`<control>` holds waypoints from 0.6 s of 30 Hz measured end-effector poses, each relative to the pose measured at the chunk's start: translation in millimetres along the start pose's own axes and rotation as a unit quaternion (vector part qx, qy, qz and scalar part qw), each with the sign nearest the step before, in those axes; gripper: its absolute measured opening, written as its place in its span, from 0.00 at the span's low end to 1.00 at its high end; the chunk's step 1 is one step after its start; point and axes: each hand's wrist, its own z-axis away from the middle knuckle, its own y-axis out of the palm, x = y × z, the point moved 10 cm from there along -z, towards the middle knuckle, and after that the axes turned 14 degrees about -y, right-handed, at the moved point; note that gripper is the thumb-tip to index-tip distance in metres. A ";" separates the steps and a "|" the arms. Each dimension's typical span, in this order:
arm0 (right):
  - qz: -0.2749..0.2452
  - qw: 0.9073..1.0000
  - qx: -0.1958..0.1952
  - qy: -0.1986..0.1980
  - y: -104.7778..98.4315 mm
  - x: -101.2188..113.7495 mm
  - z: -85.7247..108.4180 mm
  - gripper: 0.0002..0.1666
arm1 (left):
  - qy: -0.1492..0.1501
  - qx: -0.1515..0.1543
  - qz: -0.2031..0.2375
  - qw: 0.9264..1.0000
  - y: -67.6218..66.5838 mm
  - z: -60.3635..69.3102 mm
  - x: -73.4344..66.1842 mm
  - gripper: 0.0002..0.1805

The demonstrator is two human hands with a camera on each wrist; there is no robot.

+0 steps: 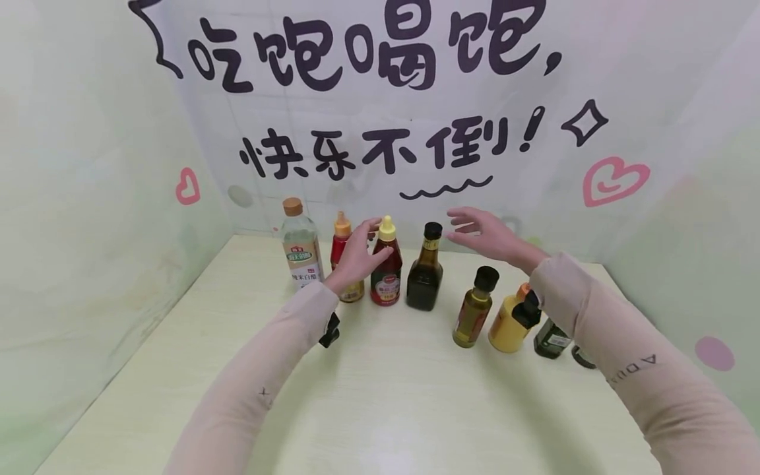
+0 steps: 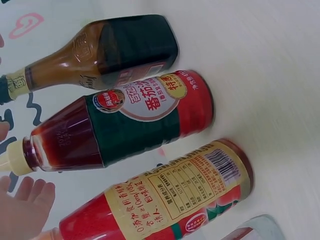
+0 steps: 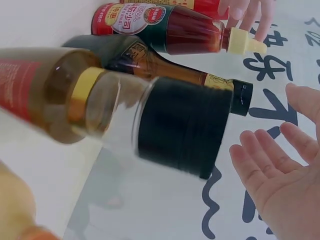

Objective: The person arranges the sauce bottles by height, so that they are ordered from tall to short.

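In the head view the left hand (image 1: 359, 256) is beside the yellow cap of a dark red sauce bottle (image 1: 386, 280), fingers spread around the cap; whether it touches cannot be told. Behind that hand stands a red bottle with an orange cap (image 1: 340, 247). The right hand (image 1: 488, 235), fingers extended and holding nothing, hovers to the right of a dark bottle with a black cap (image 1: 423, 280). In the left wrist view the fingers of the left hand (image 2: 25, 207) lie near the yellow cap (image 2: 16, 157). The right wrist view shows the right hand (image 3: 280, 175) with its palm bare.
A clear bottle (image 1: 301, 254) stands at the back left. On the right are an oil bottle (image 1: 472, 315), a yellow bottle (image 1: 506, 326) and a dark jar (image 1: 552, 340), partly behind the right sleeve. A wall with black writing rises behind the table (image 1: 380, 396).
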 end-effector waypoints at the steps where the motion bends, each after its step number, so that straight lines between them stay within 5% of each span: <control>1: 0.001 1.000 -0.001 -0.003 -1.3 0.4 2.2 0.32 | 0.000 -0.001 -0.002 1.000 -0.5 1.7 -0.5 0.33; 11: 0.003 1.000 -0.019 -0.016 -14.8 1.5 26.3 0.30 | 0.029 -0.036 0.015 0.999 -7.6 19.4 -13.0 0.32; 18: 0.008 0.999 -0.031 -0.012 -22.9 -0.8 47.4 0.30 | 0.063 -0.025 0.039 0.997 7.7 30.8 -26.0 0.32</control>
